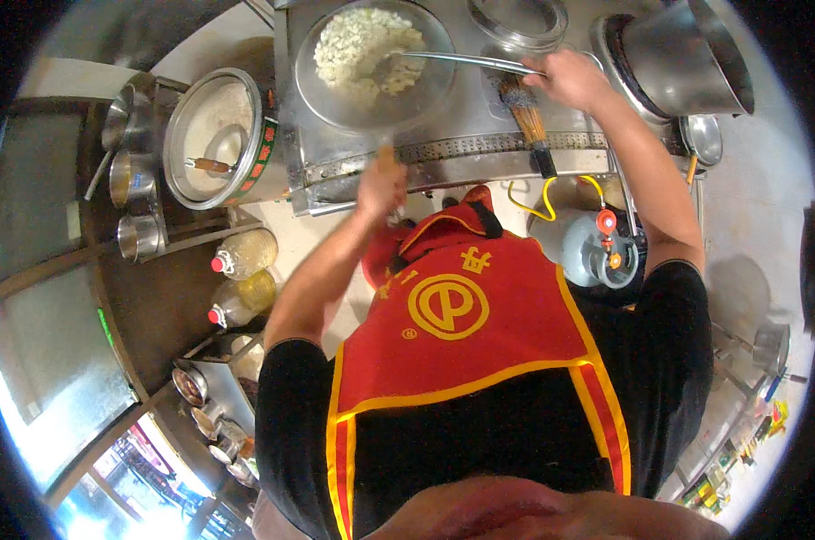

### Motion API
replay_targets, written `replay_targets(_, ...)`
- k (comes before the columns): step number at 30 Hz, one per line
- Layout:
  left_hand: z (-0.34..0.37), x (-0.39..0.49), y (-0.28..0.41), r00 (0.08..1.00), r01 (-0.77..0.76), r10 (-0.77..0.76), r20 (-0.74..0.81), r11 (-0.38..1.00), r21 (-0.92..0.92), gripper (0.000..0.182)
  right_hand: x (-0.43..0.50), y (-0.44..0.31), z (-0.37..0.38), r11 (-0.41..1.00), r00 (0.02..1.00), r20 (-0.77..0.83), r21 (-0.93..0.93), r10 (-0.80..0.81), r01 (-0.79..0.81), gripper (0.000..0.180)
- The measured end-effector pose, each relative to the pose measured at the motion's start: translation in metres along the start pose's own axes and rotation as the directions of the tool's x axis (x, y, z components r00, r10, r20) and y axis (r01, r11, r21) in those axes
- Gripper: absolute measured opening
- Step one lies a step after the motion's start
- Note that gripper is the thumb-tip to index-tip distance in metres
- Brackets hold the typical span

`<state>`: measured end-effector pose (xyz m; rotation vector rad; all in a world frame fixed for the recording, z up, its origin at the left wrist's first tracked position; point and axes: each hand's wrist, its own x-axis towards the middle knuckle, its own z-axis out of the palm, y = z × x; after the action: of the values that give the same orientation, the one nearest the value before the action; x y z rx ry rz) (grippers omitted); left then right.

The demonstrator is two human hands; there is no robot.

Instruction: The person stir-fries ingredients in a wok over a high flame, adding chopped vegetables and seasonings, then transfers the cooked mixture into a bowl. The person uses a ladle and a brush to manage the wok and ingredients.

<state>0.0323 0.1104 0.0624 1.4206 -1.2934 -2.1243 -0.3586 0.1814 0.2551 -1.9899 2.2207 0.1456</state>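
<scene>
Closed around the wooden handle of a steaming metal wok [414, 111], my left hand [383, 183] is at the near edge of the steel stove. Chopped pale food [363, 50], of a kind I cannot tell, covers part of the wok's inside. My right hand [569, 77] grips a long metal utensil [478, 61], probably a ladle or spatula, whose far end reaches into the food and is blurred by steam. Below my right hand a bamboo wok brush [525, 111] with a dark handle lies on the stove top.
A large steel pot [684, 61] stands at the right, beside a round metal vessel [522, 20]. On the left is a drum of white grains or powder [215, 128] with a scoop inside. Oil jugs [248, 253] stand low left; a gas cylinder [583, 250] with a yellow hose is below the stove.
</scene>
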Motion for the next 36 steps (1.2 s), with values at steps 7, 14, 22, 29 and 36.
replay_targets(7,-0.004,0.055,0.049,1.0,0.013,-0.013,0.002,0.992,-0.129,0.018,-0.03,0.035,0.026,0.999,0.996,0.069,0.013,0.048,-0.049,0.041)
replay_targets(14,0.006,0.084,0.044,0.985,0.124,-0.153,-0.078,0.949,-0.291,0.025,-0.031,-0.01,0.097,0.82,0.98,0.025,0.544,0.195,-0.177,0.041)
replay_targets(22,0.035,-0.002,0.053,1.0,-0.009,0.012,-0.025,0.993,0.118,0.019,-0.104,-0.072,0.093,0.33,0.902,0.213,0.879,0.375,-0.345,0.032)
replay_targets(29,0.113,-0.082,0.051,0.948,-0.016,-0.106,0.302,0.928,0.373,0.018,-0.221,-0.162,0.106,-0.695,0.775,0.487,0.713,0.404,-0.086,0.013)
replay_targets(36,0.189,-0.138,0.02,0.708,0.11,-0.371,0.601,0.898,0.426,0.02,-0.373,-0.189,0.087,-0.807,0.62,0.555,0.541,0.555,0.238,0.013)
